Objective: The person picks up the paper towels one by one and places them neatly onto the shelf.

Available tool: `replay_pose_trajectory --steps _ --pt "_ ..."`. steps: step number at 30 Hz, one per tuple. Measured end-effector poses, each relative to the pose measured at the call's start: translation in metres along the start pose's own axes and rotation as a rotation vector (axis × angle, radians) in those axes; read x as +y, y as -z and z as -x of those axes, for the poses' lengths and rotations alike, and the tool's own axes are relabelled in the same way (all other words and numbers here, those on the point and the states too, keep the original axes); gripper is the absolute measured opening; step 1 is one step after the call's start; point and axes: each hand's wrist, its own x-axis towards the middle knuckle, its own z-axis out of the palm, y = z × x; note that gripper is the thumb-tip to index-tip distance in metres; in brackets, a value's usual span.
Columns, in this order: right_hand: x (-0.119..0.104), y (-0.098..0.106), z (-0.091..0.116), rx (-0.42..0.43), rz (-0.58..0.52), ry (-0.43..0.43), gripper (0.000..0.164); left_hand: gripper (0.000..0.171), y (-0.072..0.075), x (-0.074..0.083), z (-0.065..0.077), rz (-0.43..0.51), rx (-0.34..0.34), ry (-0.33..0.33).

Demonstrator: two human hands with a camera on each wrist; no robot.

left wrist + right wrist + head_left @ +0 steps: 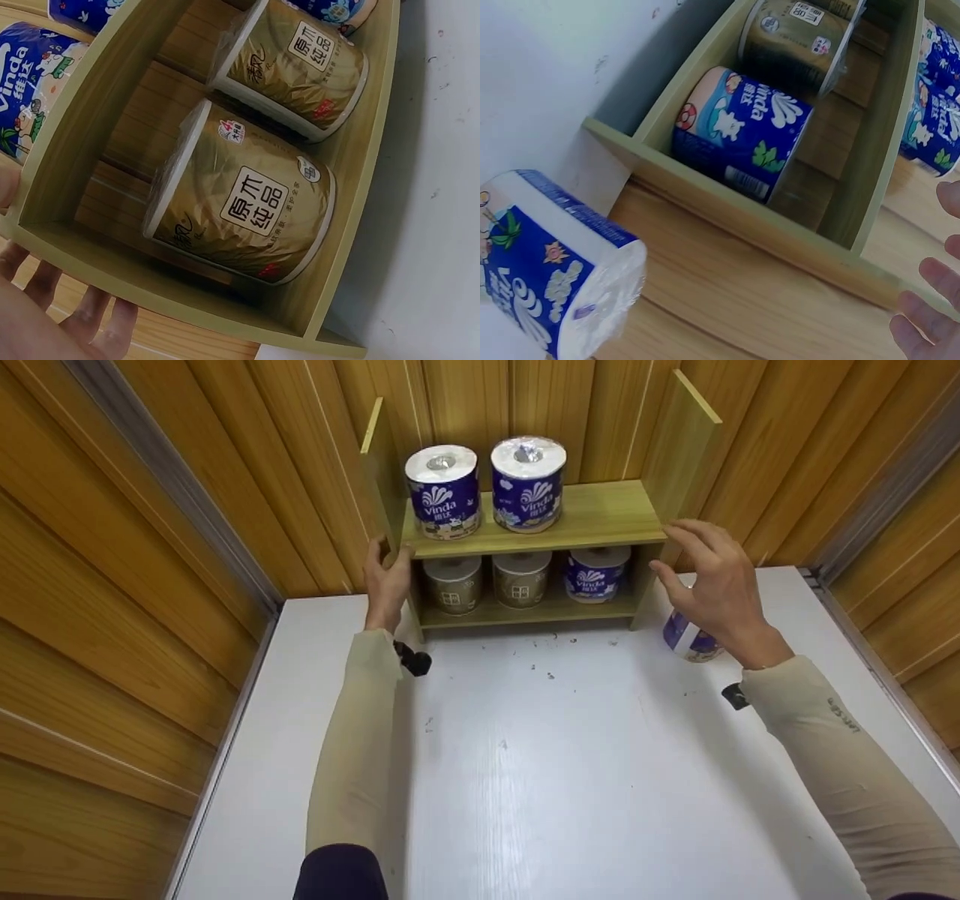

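A wooden two-tier shelf stands against the back wall. My left hand grips its left side panel, with the thumb at the front and the fingers along the outer face. Beside the right panel my right hand has loosely bent, spread fingers and holds nothing. Two blue toilet paper rolls, a left one and a right one, stand upright on the upper board. Below are two gold toilet paper rolls and one blue toilet paper roll. Another blue toilet paper roll stands on the table, partly behind my right hand.
The white table carries small dark marks in front of the shelf. Wood-plank walls close in the left, back and right sides. A metal strip runs along the table's left edge.
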Motion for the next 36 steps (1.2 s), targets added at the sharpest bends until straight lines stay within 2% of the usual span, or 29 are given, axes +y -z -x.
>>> replay_pose_trajectory --steps 9,15,29,36 --pt "0.02 0.003 0.014 0.022 -0.013 -0.055 0.048 0.056 0.0 0.003 0.001 0.01 -0.002 0.045" --pt "0.028 0.002 0.022 0.019 0.0 -0.058 0.047 0.049 0.0 0.002 0.002 0.009 0.024 0.031" --pt "0.055 0.005 0.04 -0.003 0.017 -0.093 0.046 0.058 -0.002 -0.001 -0.002 0.007 0.039 0.033" --pt "0.068 0.006 0.052 -0.069 0.057 -0.132 0.048 0.057 -0.002 0.0 -0.001 0.009 0.033 0.01"
